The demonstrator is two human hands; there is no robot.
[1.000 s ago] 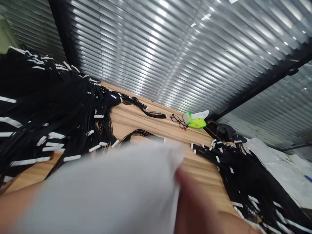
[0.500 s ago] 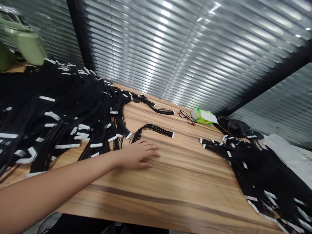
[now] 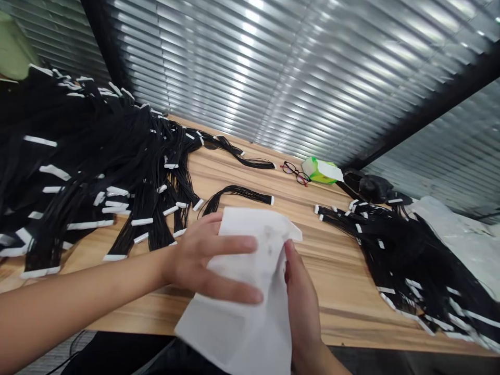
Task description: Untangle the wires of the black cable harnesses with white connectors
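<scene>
A white tissue point(image 3: 250, 271) with a few small grey marks hangs between my hands above the table's front edge. My left hand point(image 3: 211, 258) holds its left side. Two of its fingers stretch across the front of the sheet, while others pass behind it and are hidden. At the right edge my right hand point(image 3: 302, 302) pinches the tissue, thumb uppermost, its other fingers largely out of sight. Just beyond the tissue lies a bundle of black strands point(image 3: 246, 191) with a white end strip.
Large piles of black strand bundles with white strips lie left point(image 3: 89, 140) and right point(image 3: 398, 250). Eyeglasses point(image 3: 296, 173) and a green-and-white tissue pack point(image 3: 322, 170) sit at the back of the wooden table point(image 3: 344, 291). Corrugated metal wall point(image 3: 242, 67) rises behind. Clear plastic point(image 3: 457, 234) lies far right.
A white tissue has come into view, held by both hands. My right hand has entered from below. My left hand has left the tabletop. The camera view has shifted slightly.
</scene>
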